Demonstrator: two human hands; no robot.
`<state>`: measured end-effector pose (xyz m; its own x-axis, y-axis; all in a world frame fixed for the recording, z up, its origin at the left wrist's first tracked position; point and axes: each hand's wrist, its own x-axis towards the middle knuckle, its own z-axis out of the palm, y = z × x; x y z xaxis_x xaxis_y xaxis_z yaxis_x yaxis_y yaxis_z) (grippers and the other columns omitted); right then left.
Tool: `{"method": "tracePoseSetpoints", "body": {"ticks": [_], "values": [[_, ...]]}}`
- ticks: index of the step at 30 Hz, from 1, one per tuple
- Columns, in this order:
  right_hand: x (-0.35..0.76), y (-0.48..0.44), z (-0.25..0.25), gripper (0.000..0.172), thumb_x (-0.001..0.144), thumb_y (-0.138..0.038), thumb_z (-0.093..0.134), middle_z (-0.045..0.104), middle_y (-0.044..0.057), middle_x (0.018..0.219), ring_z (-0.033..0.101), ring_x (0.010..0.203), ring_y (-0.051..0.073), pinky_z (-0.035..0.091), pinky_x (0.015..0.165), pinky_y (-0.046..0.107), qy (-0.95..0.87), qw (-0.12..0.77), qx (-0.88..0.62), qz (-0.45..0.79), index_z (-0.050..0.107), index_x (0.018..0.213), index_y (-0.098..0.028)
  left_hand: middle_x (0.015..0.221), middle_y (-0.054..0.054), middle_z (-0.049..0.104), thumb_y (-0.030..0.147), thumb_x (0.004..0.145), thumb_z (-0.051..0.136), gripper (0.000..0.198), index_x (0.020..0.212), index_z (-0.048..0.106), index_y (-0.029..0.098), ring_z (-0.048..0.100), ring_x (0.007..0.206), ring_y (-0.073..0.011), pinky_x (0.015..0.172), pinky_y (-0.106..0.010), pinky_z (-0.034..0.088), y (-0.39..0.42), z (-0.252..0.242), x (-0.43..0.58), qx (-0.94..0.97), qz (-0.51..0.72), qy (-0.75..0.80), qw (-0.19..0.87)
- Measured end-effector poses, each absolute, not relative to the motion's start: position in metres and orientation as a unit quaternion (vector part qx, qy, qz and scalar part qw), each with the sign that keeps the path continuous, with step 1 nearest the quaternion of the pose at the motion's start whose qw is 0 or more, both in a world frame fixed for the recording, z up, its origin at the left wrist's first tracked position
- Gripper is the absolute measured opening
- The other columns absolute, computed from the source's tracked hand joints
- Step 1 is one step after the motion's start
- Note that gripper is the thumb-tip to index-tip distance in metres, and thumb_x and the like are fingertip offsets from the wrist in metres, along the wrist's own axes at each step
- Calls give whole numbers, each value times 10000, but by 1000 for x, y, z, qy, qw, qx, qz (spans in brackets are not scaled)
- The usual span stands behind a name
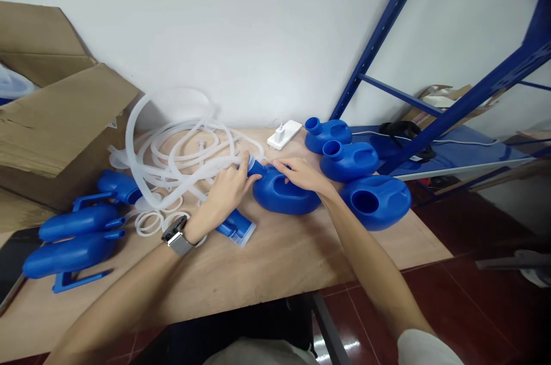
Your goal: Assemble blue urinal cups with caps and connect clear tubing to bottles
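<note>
I'm gripping urinal btl (289,202) w/ L hand (230,188); R hand (300,173)'s touching top, hold unclear. Prob. light, stiff; I'm favoring neck (257,169).

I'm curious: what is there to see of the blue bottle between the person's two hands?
The blue bottle looks like smooth moulded plastic, with a broad, rounded body and a short neck at its upper left in the picture. It appears to rest on the wooden table. The left hand holds the neck; the right hand is over its top, partly covering a dark, rounded hollow. What the right fingertips are doing is too small to tell.
</note>
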<state>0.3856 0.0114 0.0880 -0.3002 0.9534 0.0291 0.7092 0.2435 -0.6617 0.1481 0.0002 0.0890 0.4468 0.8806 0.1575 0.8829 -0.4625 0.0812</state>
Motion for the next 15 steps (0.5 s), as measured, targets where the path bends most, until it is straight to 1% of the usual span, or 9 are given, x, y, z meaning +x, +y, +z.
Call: {"method": "tracePoseSetpoints", "body": {"ticks": [4, 7, 10, 13, 15], "values": [[381, 9, 91, 490, 1123, -502, 395, 803, 35, 1234, 696, 642, 161, 576, 837, 337, -763, 217, -555, 251, 774, 1317, -259, 974, -172, 764, 483, 1111, 482, 783, 1678, 164, 47, 742, 873, -298, 769, -339, 493, 4, 82, 146, -858, -100, -504, 13], [382, 12, 90, 450, 1105, -492, 445, 816, 22, 1154, 681, 657, 158, 555, 798, 311, -774, 207, -548, 239, 798, 1231, -244, 1004, -190, 767, 482, 1119, 457, 747, 1661, 207, 34, 752, 887, -305, 755, -337, 497, 5, 82, 148, -853, -84, -515, 18], [384, 15, 87, 452, 1064, -566, 504, 809, 9, 1031, 660, 657, 160, 526, 711, 280, -769, 204, -549, 255, 805, 1151, -240, 1063, -218, 764, 462, 1123, 447, 715, 1644, 235, 20, 757, 931, -313, 745, -330, 496, 3, 88, 151, -852, -62, -519, 22], [383, 18, 87, 526, 1015, -666, 531, 780, 9, 917, 618, 623, 149, 491, 636, 256, -752, 205, -553, 293, 801, 1087, -222, 1087, -229, 763, 472, 1112, 470, 725, 1635, 258, 16, 757, 965, -327, 737, -335, 497, -3, 99, 153, -852, -47, -521, 21], [381, 19, 88, 569, 980, -716, 553, 761, 10, 864, 596, 616, 146, 474, 605, 246, -740, 207, -560, 308, 799, 1059, -209, 1055, -222, 768, 506, 1096, 496, 752, 1623, 292, 10, 755, 968, -347, 731, -349, 498, -8, 110, 153, -846, -32, -532, 14]]}}
